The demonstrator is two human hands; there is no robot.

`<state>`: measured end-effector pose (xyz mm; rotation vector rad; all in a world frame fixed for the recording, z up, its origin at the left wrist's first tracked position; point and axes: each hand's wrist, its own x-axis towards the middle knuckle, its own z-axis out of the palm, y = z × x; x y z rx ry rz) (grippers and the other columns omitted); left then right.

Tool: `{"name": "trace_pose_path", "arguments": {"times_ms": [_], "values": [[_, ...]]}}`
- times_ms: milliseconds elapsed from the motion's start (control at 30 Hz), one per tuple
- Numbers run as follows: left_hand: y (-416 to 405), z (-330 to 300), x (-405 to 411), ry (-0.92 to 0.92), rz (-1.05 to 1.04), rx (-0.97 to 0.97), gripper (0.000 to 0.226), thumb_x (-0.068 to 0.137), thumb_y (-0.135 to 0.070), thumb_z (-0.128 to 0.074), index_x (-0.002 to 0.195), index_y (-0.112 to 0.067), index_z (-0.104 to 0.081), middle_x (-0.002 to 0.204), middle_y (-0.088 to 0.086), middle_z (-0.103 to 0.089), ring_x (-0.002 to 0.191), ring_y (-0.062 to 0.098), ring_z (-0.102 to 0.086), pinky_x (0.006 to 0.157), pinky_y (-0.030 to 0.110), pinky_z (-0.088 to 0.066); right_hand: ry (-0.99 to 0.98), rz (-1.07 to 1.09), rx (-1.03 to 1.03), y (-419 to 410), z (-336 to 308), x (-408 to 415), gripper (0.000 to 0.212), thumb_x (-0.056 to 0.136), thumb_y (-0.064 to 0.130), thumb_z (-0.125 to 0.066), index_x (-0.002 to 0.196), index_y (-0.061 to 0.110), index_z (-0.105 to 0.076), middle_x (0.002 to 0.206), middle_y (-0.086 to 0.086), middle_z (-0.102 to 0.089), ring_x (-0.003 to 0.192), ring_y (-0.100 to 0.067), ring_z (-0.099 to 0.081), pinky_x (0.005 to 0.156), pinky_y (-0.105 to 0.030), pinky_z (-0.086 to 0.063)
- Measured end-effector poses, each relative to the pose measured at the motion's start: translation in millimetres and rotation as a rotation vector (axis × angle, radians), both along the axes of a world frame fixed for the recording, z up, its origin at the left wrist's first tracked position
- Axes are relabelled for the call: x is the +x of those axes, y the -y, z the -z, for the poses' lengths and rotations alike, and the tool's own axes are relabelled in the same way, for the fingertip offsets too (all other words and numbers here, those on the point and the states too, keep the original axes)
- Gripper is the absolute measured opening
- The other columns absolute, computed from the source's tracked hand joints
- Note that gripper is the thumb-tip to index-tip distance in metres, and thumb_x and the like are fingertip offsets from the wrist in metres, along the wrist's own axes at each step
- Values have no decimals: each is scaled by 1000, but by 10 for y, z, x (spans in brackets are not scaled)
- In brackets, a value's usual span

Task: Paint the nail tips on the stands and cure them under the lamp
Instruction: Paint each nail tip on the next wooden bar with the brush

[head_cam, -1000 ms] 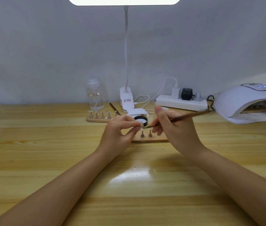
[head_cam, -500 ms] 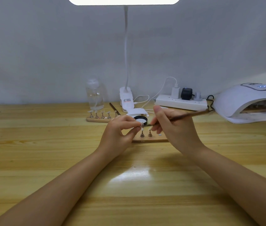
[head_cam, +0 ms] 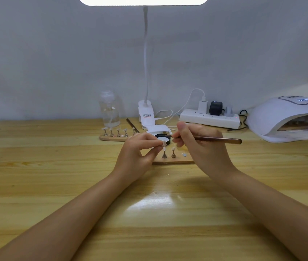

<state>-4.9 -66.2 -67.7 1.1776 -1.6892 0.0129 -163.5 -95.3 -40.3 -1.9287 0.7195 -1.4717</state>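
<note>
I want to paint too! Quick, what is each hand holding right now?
Left hand: fingers pinched shut on a small nail tip stand.
Right hand: fingers shut on the brush, its tip at the paint pot.

Pale grey wall (head_cam: 55,53) behind a glossy wooden table (head_cam: 36,176).

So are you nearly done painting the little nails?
Not nearly. The left hand pinches one nail tip, and the right hand holds the brush with its tip at the paint pot. Two stands wait on the near board, and five more sit on the far board; whether those are painted is too small to tell. The curing lamp is beside them, and what lies inside is unclear.
</note>
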Motion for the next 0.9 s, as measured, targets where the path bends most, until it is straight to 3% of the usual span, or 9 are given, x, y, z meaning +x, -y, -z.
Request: {"name": "trace_pose_path", "arguments": {"times_ms": [167,333,467,600,700,900], "values": [[0,2,3,26,21,1,15,76,0,-70,87,-10,-74,78,3,-67,75,21,-59,76,43,-45,-17,-38,44,-10,-1,-4,42,84,43,-44,61,15,-66,50,0,-61,45,-7,-58,51,-17,-47],[-6,3,2,10,17,2,17,75,0,-70,88,-10,-74,80,3,-67,77,20,-59,77,44,-46,8,-3,-12,0,-9,-2,33,84,39,-47,69,18,-67,62,4,-65,56,-4,-62,59,-18,-51],[-8,9,1,8,20,0,16,75,0,-70,87,-10,-74,79,3,-67,76,21,-60,76,46,-46,-10,-33,45,-13,-13,-2,42,83,43,-45,64,13,-66,53,0,-62,47,-5,-59,53,-17,-48],[-1,6,-3,-12,15,14,15,76,0,-70,88,-10,-74,79,3,-67,77,21,-60,78,47,-45,10,-8,3,-1,-19,-5,36,83,39,-47,70,13,-68,62,2,-66,55,-5,-63,59,-17,-51],[-3,6,-4,-7,17,20,15,76,-1,-70,87,-10,-74,79,1,-67,76,19,-59,78,47,-45,-16,-36,41,-17,-19,-1,41,82,43,-45,66,12,-67,54,4,-63,48,-5,-60,52,-15,-48],[-2,9,-7,-24,15,20,15,76,-2,-70,88,-11,-74,79,0,-67,77,18,-60,79,48,-45,-5,-19,28,-12,-14,-5,39,83,42,-47,67,14,-68,57,2,-65,52,-6,-62,55,-18,-50]]}}
